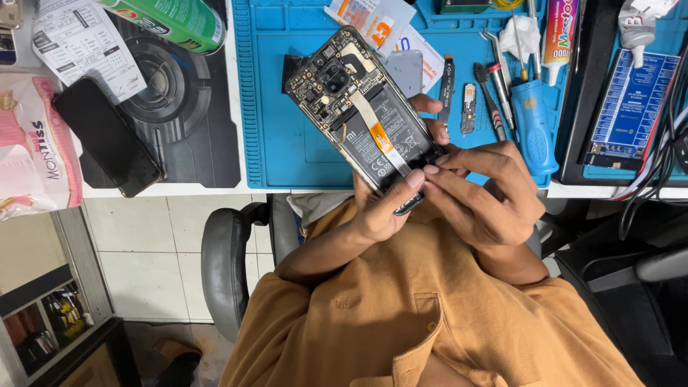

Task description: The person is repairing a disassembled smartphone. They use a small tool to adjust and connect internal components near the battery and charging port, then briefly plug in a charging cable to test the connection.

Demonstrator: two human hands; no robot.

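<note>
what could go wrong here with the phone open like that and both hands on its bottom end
1. The opened phone is held in the air over the blue mat's edge by the left hand and right hand; a slip could drop it.
2. The exposed orange flex ribbon across the battery could snag or tear.

Phone repair workshop: blue repair mat [279, 143] on a white worktop [236, 188], screwdrivers [502, 93], glue tube [559, 32], loose phone parts [448, 89], an opened phone [362, 107] (back cover off, battery showing), spare black phone [107, 136], tangled cables [663, 143].
</note>
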